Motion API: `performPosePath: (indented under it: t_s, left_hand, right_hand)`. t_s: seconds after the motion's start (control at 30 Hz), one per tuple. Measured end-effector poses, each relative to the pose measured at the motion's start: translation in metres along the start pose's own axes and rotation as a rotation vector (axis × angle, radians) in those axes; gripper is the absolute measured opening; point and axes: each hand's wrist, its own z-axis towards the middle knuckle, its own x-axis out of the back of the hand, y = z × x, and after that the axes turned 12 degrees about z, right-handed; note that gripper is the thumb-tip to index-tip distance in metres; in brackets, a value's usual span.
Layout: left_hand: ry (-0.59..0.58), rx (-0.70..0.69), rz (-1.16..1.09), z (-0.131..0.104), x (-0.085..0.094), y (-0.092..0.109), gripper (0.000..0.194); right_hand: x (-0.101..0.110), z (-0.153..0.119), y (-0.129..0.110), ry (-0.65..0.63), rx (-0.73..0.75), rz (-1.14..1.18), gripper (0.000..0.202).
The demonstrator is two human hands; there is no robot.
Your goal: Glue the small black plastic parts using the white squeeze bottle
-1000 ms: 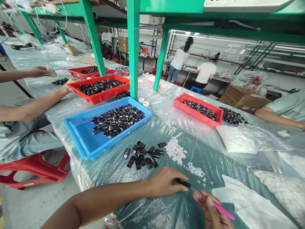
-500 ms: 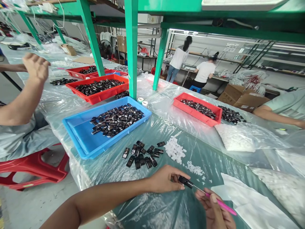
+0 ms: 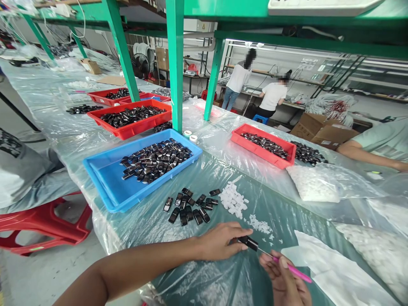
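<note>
Between the thumb and fingers of my left hand [image 3: 221, 241] is a small black plastic casing [image 3: 248, 242] with a glossy face. My right hand [image 3: 285, 274] grips a pink-handled tool [image 3: 298, 274] with a thin metal shaft. The shaft's end meets the right end of the casing; its very tip is hidden. Just beyond my left hand lies a loose group of black casings [image 3: 189, 214]. To their right are a pile of flat white pieces [image 3: 234, 199] and a smaller heap of tiny white bits [image 3: 259, 224].
A blue tray [image 3: 105, 187] of casings stands at left, with red trays [image 3: 123, 132] behind. Another red tray [image 3: 261, 154] is farther right. Bags of white pieces [image 3: 314, 182] line the right. A green post [image 3: 175, 63] rises mid-table. People sit at both sides.
The fingers of my left hand have shifted over the casing, and the tool has moved slightly left. The raised arm of the person at left has left the view.
</note>
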Motion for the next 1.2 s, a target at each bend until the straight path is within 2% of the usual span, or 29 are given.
performPosePath:
  t_s: [0.2, 0.5, 0.77, 1.0, 1.2]
  left_hand:
    - [-0.014, 0.011, -0.026, -0.0003, 0.0026, 0.0028, 0.048]
    - [0.069, 0.031, -0.173, 0.0009, -0.0035, -0.0005, 0.031]
    - [0.073, 0.040, -0.178, -0.0001, -0.0024, 0.0012, 0.031]
    - [0.064, 0.037, -0.186, 0.0003, -0.0028, 0.0003, 0.031]
    - [0.062, 0.022, -0.232, 0.0000, -0.0023, -0.0005, 0.030]
  right_hand:
    - [-0.0022, -0.0022, -0.0018, 0.039, -0.015, -0.007, 0.030]
    - [0.0002, 0.0005, 0.0008, -0.004, 0.002, -0.024, 0.031]
    - [0.0005, -0.0014, 0.0007, 0.016, -0.013, 0.003, 0.027]
    - [-0.0018, -0.0027, 0.0002, 0.010, 0.037, -0.014, 0.029]
    - [0.0025, -0.0026, 0.0015, 0.026, 0.006, -0.009, 0.034]
